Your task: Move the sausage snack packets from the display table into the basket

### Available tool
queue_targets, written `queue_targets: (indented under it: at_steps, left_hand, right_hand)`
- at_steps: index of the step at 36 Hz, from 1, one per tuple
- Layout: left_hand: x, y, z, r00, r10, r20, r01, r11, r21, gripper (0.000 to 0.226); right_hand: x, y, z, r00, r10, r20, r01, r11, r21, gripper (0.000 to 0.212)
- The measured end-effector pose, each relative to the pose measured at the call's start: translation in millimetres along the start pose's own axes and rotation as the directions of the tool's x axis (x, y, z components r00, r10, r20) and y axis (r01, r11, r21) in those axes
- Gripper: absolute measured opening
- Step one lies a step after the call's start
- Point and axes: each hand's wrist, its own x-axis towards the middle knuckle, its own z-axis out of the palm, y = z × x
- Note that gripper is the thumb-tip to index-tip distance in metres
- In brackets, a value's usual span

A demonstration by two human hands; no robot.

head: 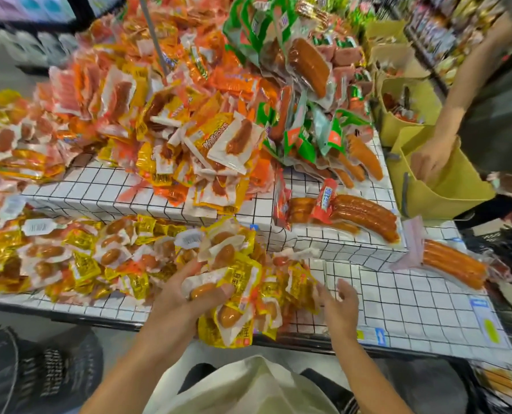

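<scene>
Sausage snack packets (pixel 230 282), yellow-and-white, heaped on display table (pixel 398 297) front edge at 6 o'clock. Left hand (pixel 186 289) grips a bunch of them, thumb across one packet. Right hand (pixel 339 304) at 5 o'clock beside the heap, fingers loose, holding nothing. Basket: can't tell which.

Head view, steeply down, close

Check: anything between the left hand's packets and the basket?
Nothing visible blocks them. The left hand grips yellow packets at the table edge; a dark basket sits low left, though blurred.
</scene>
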Motion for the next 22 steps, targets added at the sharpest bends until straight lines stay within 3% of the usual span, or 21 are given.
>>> queue_targets:
  at_steps: [3,6,8,10,13,16,22]
  left_hand:
    - [5.2,-11.3,14.9,0.996,-0.056,0.074,0.056,0.998,0.0,0.077]
    - [12.3,-21.5,33.5,0.972,-0.118,0.202,0.115,0.993,0.027,0.059]
    - [18.8,-30.0,45.0,0.948,-0.207,0.244,0.2,0.978,0.051,0.052]
    - [28.1,-45.1,52.8,0.931,-0.27,0.245,0.261,0.963,0.071,0.047]
    - [42.6,-74.3,56.2,0.94,-0.33,0.088,0.323,0.943,0.084,0.044]
    - [49.6,-99.2,54.2,0.934,-0.355,-0.051,0.357,0.932,0.061,0.046]
    - [49.4,-124.1,58.8,0.944,-0.24,-0.227,0.261,0.963,0.071,0.037]
  right_hand:
    - [-7.2,-9.9,-22.4,0.994,-0.104,-0.013,0.105,0.976,0.191,0.041]
    - [-10.4,-29.7,-31.3,0.96,-0.058,0.275,-0.05,0.928,0.37,0.041]
    - [-16.0,-42.1,-30.0,0.851,-0.007,0.524,-0.228,0.896,0.382,0.053]
    - [-19.4,-46.7,-26.6,0.74,0.007,0.673,-0.342,0.865,0.367,0.057]
    - [-21.6,-48.6,-27.3,0.713,0.042,0.7,-0.357,0.881,0.31,0.05]
    - [-15.0,-42.6,-30.0,0.766,0.051,0.641,-0.285,0.92,0.268,0.036]
    - [-4.9,-45.0,-20.2,0.839,0.043,0.542,-0.203,0.95,0.239,0.049]
